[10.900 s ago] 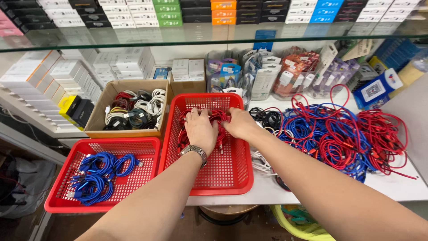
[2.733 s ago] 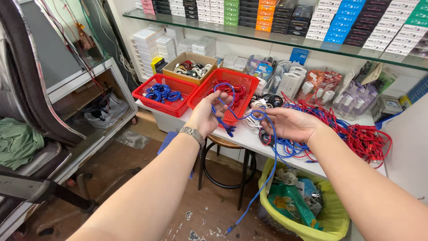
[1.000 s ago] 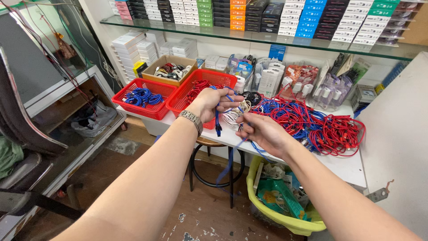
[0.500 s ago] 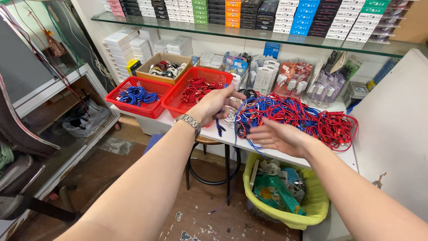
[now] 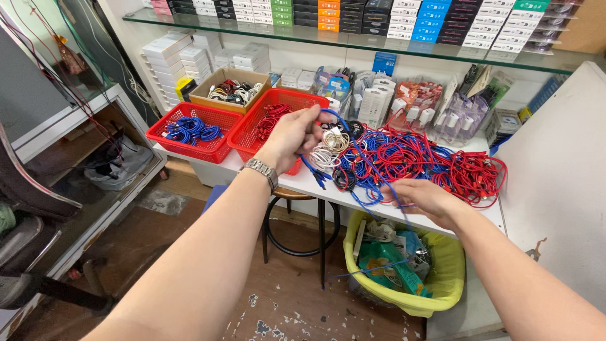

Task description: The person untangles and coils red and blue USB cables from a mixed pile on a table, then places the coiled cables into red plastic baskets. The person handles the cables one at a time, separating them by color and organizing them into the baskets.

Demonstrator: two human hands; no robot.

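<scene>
My left hand [image 5: 291, 136], with a metal watch on the wrist, is closed on a blue cable [image 5: 372, 170] above the white table edge, beside a red basket holding red cables [image 5: 252, 136]. The same blue cable runs down to my right hand [image 5: 421, 196], whose fingers pinch it near the table's front edge; its loose end hangs toward the floor. Behind both hands lies a tangled heap of red and blue cables [image 5: 435, 161]. A second red basket with blue cables [image 5: 189, 129] stands further left.
A cardboard box of black and white cables [image 5: 230, 91] sits behind the baskets. Packaged goods line the back of the white table [image 5: 328, 189]; a glass shelf of small boxes [image 5: 353, 16] hangs above. Under the table are a yellow-lined bin [image 5: 404, 265] and a stool [image 5: 297, 221].
My view has moved closer to the table. The right hand has slid along the blue cable toward the front edge, while the left hand stays up by the basket of red cables.
</scene>
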